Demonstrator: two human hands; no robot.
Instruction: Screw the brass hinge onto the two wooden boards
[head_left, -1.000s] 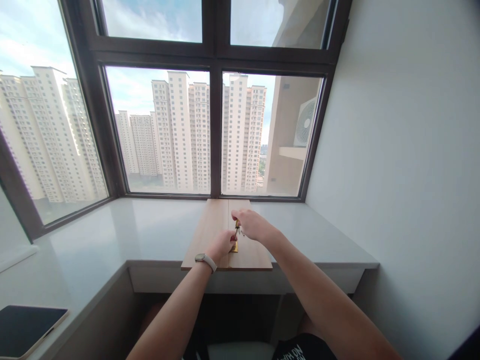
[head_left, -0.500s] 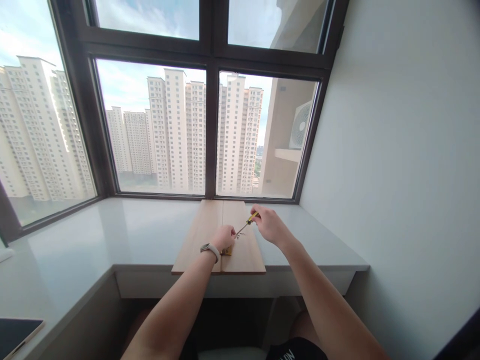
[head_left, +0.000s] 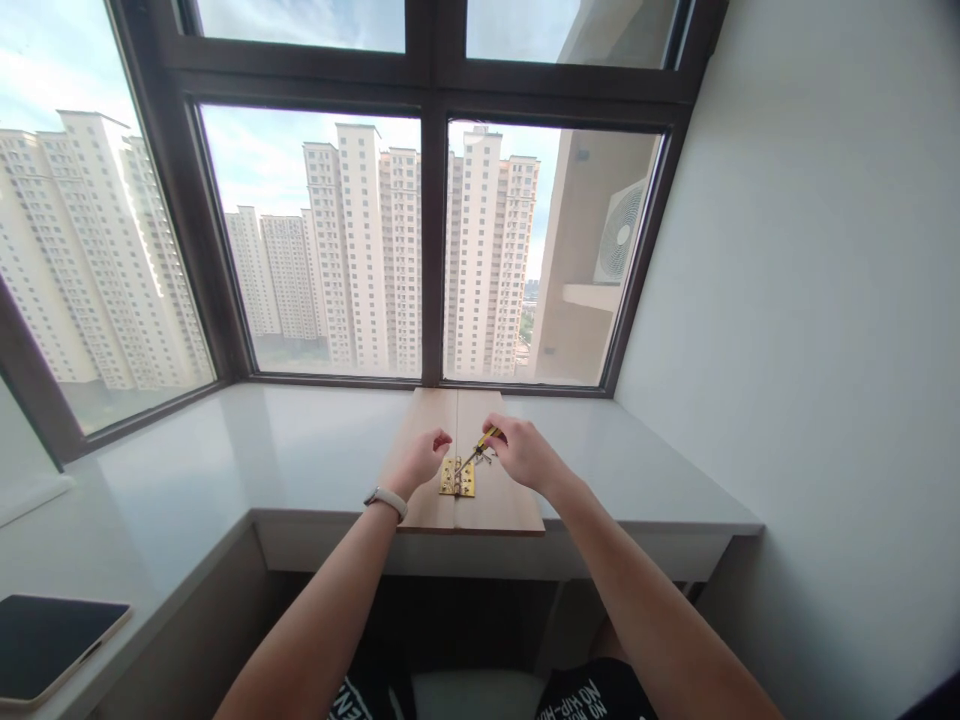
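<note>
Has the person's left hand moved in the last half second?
Yes, leftward, judged against the seam between the wooden boards: half a second ago the left hand reached across it; now it is left of it.

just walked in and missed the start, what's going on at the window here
A person's right hand holds a slim yellow-and-black-handled screwdriver, pointing down toward a brass-coloured rectangular metal hinge. The hinge lies open across the seam between two pale wooden boards on a glossy white counter. The left hand is curled beside the hinge; whether it holds anything is hidden. Small metal pieces, probably screws, lie near the screwdriver.
</note>
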